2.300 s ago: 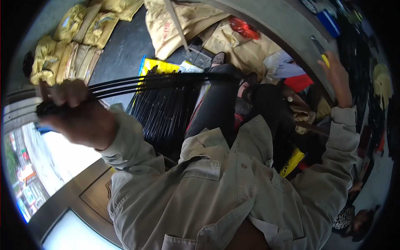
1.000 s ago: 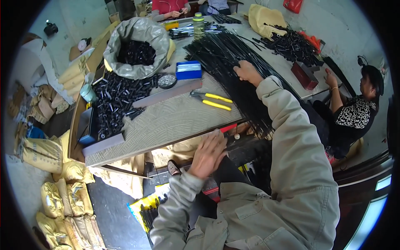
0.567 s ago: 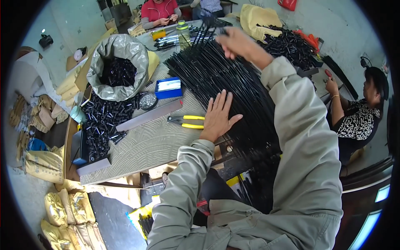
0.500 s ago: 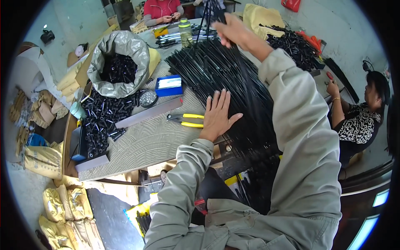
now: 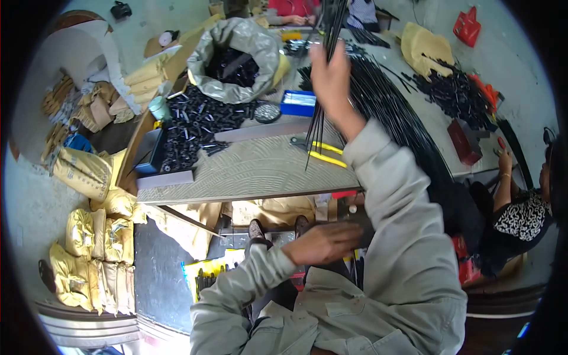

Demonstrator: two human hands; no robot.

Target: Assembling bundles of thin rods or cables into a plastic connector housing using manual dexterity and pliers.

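Observation:
Raised over the table, my right hand [image 5: 331, 77] is closed round a bundle of thin black rods [image 5: 335, 23], whose lower ends hang below the wrist. To the right of it a large pile of similar black rods [image 5: 393, 112] fans across the table toward its front edge. My left hand [image 5: 325, 244] is low in front of my lap, slightly blurred, with its fingers stretched out to the right and nothing visible in them. Cutters with yellow handles [image 5: 328, 155] lie on the table near my right forearm, partly crossed by the hanging rods.
Left on the table [image 5: 254, 171] are a grey sack [image 5: 204, 65] of black parts, loose short black tubes [image 5: 195, 127], a flat metal strip [image 5: 260, 131], a blue box [image 5: 297, 103] and a round tin [image 5: 267, 113]. Co-workers sit beyond and at right, near a dark red block [image 5: 464, 142].
My left hand has lifted off the rod pile and dropped toward my lap. My right hand holds the bundle upright, apart from the pile. The view has shifted, moving the table rightward.

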